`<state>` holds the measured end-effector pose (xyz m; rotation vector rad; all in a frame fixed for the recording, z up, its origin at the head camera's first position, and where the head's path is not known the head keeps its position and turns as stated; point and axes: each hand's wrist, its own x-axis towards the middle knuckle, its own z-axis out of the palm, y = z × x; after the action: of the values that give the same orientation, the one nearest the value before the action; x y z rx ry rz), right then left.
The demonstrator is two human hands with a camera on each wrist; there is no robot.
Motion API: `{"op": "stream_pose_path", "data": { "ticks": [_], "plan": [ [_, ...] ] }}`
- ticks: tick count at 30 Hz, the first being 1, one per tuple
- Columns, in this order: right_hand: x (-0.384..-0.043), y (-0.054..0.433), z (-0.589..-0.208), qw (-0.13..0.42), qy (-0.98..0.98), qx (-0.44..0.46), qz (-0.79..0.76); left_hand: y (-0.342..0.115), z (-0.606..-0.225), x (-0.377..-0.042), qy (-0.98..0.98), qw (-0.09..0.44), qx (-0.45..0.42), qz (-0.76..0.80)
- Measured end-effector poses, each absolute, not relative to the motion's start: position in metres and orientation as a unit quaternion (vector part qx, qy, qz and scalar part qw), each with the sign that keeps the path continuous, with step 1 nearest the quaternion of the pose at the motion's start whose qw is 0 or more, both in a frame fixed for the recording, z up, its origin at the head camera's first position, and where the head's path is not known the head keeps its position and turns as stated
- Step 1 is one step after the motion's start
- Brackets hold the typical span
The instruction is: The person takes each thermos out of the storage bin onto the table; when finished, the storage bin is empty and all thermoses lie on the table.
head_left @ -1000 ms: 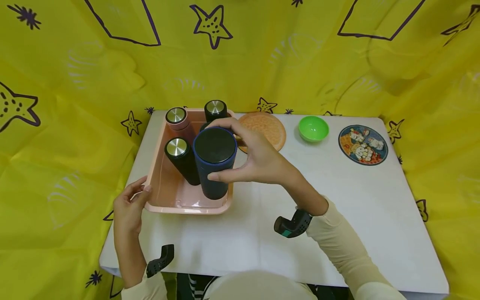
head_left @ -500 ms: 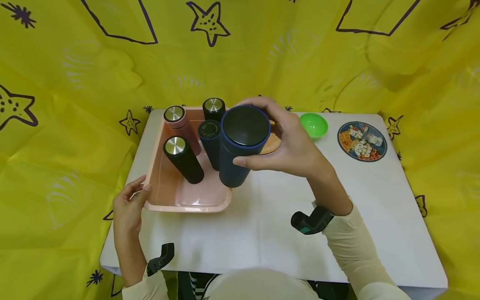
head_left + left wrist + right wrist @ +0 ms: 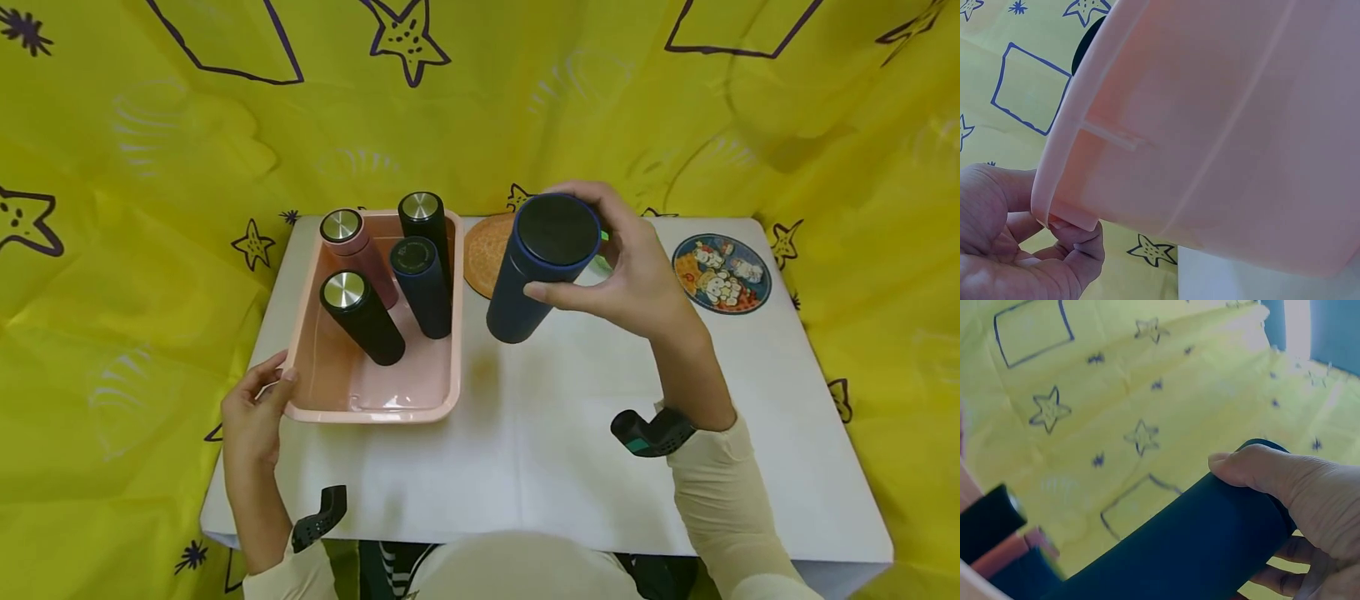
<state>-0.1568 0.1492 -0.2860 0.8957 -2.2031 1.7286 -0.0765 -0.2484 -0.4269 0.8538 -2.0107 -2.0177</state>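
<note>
Head view, navy tumbler [image 3: 534, 271] gripped, green bowl [image 3: 604, 237] mostly hidden

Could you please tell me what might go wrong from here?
1. The right grip holds the big bottle near its top, apparently off the table, so it could slip and fall.
2. In the head view, the bowl is mostly hidden behind the right grip, so it might get bumped.
3. The left grip pinches the tub at one edge; a sharp tug might topple the front black bottle inside.
</note>
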Motion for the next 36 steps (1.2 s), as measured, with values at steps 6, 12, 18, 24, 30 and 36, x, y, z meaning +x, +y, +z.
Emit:
{"op": "stream_pose_path", "data": {
  "ticks": [6, 12, 18, 24, 30, 36],
  "plan": [
    [-0.165, 0.172, -0.311, 0.124, -0.783, 0.233, 0.564, -0.249, -0.426, -0.076, -0.683, 0.078, 0.287, -0.668],
    [-0.174, 0.193, -0.339, 0.129, -0.811, 0.154, 0.549, -0.249, -0.427, -0.076, -0.688, 0.075, 0.288, -0.662],
    [-0.180, 0.210, -0.363, 0.133, -0.825, 0.095, 0.541, -0.249, -0.427, -0.076, -0.684, 0.078, 0.288, -0.666],
    [-0.183, 0.226, -0.377, 0.134, -0.820, 0.058, 0.554, -0.249, -0.428, -0.076, -0.683, 0.082, 0.286, -0.667],
    [-0.186, 0.237, -0.388, 0.136, -0.827, 0.043, 0.544, -0.249, -0.429, -0.076, -0.677, 0.085, 0.289, -0.672],
    [-0.187, 0.244, -0.401, 0.140, -0.826, 0.028, 0.546, -0.249, -0.429, -0.076, -0.675, 0.088, 0.288, -0.673]
  ]
}}
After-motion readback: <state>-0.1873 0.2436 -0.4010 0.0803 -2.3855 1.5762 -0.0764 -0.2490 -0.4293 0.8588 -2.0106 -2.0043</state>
